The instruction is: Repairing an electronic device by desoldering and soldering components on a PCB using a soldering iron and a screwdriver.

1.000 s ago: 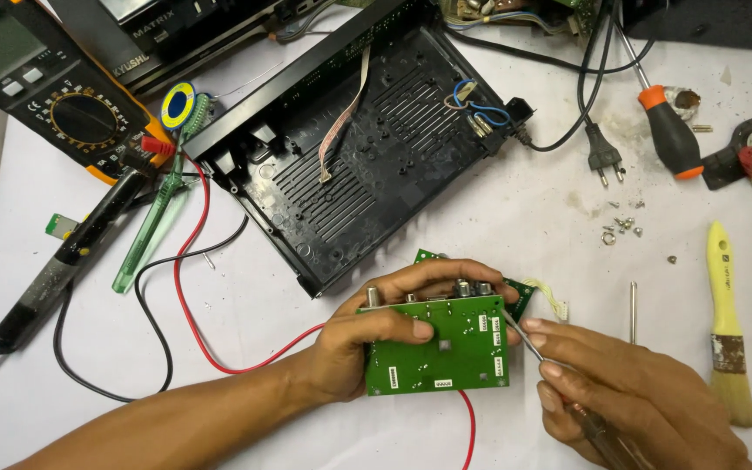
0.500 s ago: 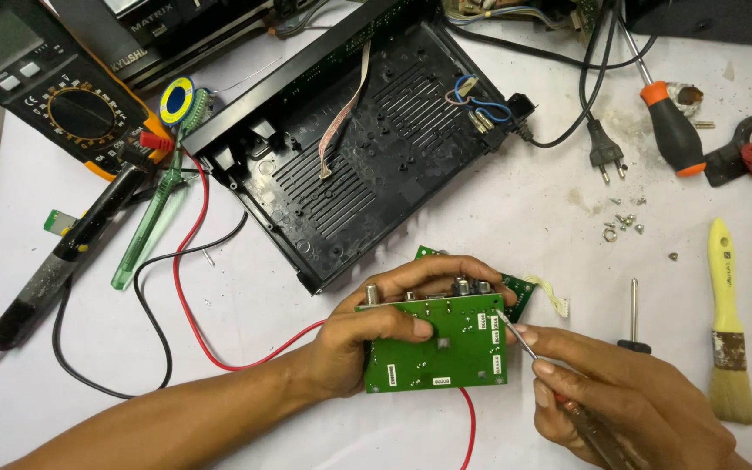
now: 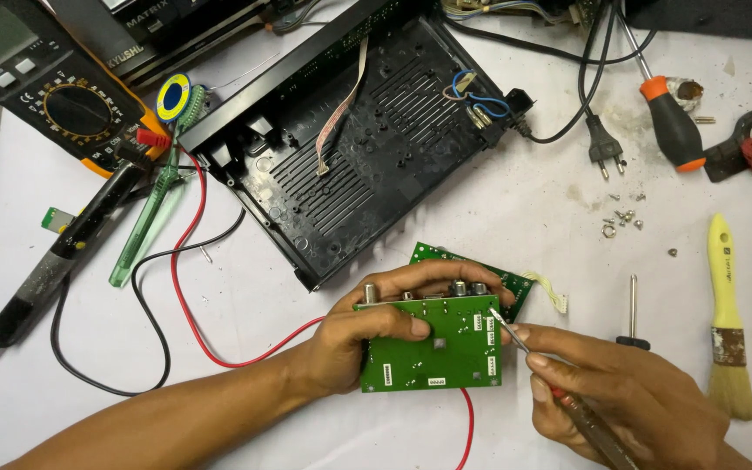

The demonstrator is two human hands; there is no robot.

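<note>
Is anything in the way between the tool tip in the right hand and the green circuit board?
Nothing visible. The right hand holds a thin metal-tipped tool whose tip already meets the right edge of the green circuit board. The left hand grips the board from its left side, clear of that edge.

circuit board [image 3: 433,348] lies before open case [image 3: 367,130], brush [image 3: 724,322] right.
</note>
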